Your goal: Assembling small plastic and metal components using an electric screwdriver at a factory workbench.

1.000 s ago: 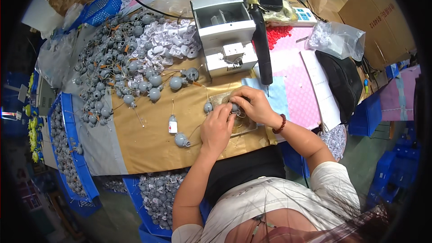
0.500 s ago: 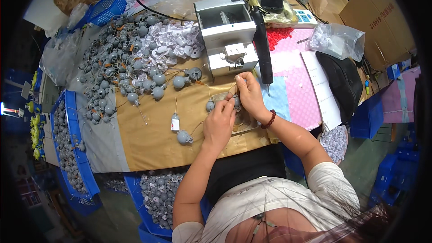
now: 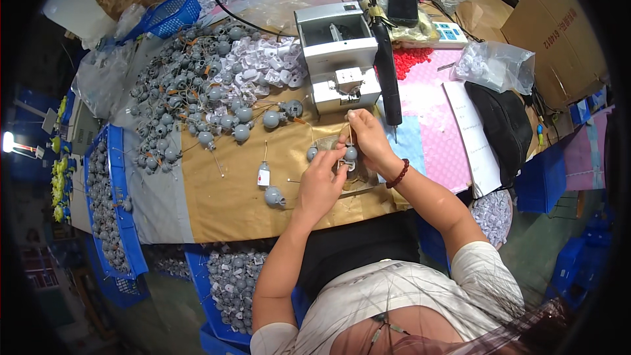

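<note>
My left hand (image 3: pixel 321 181) has its fingertips closed on a small grey ball-shaped part (image 3: pixel 351 153), with a white plastic piece (image 3: pixel 347 165) showing just below it. From the ball a thin wire (image 3: pixel 350 133) runs up to my right hand (image 3: pixel 370 139), whose thumb and finger are pinched around its upper end. Both hands are over a flat plate (image 3: pixel 363 184) on the table. Left of my left hand, a second grey ball part (image 3: pixel 312 154) with a wire stands at the plate's edge. Farther left lie a grey part with a white label (image 3: pixel 263 176) and another grey ball part (image 3: pixel 274 196).
A silver machine (image 3: pixel 338 52) stands beyond my hands, with a black power screwdriver (image 3: pixel 388 75) hanging beside it. Piled grey parts (image 3: pixel 161 102) and white pieces (image 3: pixel 269 62) cover the left. Red bits (image 3: pixel 412 59), a paper sheet (image 3: pixel 468 135) and a black bag (image 3: pixel 497 128) lie right.
The whole view has shifted slightly, moving the table things rightward in it. Between my hands, the grey ball and the white piece under it show more plainly. The right hand still pinches the wire.
</note>
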`<state>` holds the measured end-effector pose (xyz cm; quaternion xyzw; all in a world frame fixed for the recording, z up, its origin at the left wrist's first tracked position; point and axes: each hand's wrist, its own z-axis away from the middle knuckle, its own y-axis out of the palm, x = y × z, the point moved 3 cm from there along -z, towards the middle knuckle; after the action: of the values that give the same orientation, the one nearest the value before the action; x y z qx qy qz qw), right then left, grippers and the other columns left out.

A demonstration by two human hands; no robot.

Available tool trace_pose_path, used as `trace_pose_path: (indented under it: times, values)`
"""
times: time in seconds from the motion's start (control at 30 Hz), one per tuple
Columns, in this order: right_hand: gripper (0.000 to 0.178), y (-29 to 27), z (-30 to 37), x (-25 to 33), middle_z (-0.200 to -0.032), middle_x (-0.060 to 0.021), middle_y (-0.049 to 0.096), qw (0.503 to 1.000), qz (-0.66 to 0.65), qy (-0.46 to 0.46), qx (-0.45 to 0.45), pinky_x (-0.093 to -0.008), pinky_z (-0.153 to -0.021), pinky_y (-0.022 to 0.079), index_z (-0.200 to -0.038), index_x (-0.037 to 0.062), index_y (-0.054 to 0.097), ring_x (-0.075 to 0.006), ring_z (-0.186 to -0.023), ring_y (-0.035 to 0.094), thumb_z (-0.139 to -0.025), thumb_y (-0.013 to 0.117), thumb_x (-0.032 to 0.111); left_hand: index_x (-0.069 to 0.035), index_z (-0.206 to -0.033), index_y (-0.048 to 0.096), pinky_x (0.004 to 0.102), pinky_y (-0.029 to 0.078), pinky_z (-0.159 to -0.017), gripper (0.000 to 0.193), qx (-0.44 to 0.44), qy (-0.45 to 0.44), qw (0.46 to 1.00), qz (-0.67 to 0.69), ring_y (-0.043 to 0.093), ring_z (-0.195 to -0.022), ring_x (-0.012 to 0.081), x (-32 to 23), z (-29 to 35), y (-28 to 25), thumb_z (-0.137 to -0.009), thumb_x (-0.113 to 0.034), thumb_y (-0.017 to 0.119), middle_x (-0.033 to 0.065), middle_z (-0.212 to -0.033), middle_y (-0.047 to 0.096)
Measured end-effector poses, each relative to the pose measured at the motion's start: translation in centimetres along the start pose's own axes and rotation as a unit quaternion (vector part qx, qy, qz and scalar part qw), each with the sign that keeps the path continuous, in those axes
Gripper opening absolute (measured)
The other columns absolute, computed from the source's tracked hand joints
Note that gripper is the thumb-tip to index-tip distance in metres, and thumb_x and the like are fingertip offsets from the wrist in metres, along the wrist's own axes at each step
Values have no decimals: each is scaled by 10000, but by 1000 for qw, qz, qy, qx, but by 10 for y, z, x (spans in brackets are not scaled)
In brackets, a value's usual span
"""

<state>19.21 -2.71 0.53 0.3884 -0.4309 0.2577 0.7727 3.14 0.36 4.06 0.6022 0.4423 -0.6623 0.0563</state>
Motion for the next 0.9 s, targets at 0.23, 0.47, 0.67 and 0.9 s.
trace_pose_path:
  times: [0.23, 0.47, 0.67, 0.9]
  values:
    - [374, -15, 13, 34, -1010, -142, 700, 987, 65, -34, 145, -332, -865, 571, -1151, 8, 574, -225, -956, 701, -1085, 428, 346, 14, -1246, 579, 262, 537, -782, 357, -27, -148, 964, 220, 659, -959, 136, 7, 64, -97, -900, 22, 669, 93, -1190, 623]
    - [259, -87, -8, 57, -953, -81, 708, 991, 85, -76, 69, -257, -773, 561, -1111, 33, 621, -143, -882, 697, -1055, 524, 267, 14, -1227, 573, 274, 541, -791, 360, -74, -339, 937, 43, 654, -956, 146, 22, 239, -241, -878, 41, 654, 115, -1130, 661]
    - [215, -142, -19, 68, -936, -65, 703, 993, 80, -89, 12, -249, -754, 563, -1098, 32, 635, -146, -830, 705, -1026, 579, 226, 15, -1211, 607, 340, 549, -809, 381, 21, -404, 910, -91, 698, -979, 215, 56, 316, -238, -855, -51, 727, 162, -1119, 697]
    - [200, -169, -28, 84, -909, -47, 695, 979, 155, -128, -43, -260, -764, 556, -1060, 30, 649, -130, -823, 686, -1022, 585, 216, -10, -1162, 642, 445, 482, -924, 300, 0, -117, 947, -299, 598, -1066, 395, 57, 92, -173, -887, -123, 680, 195, -1101, 657]
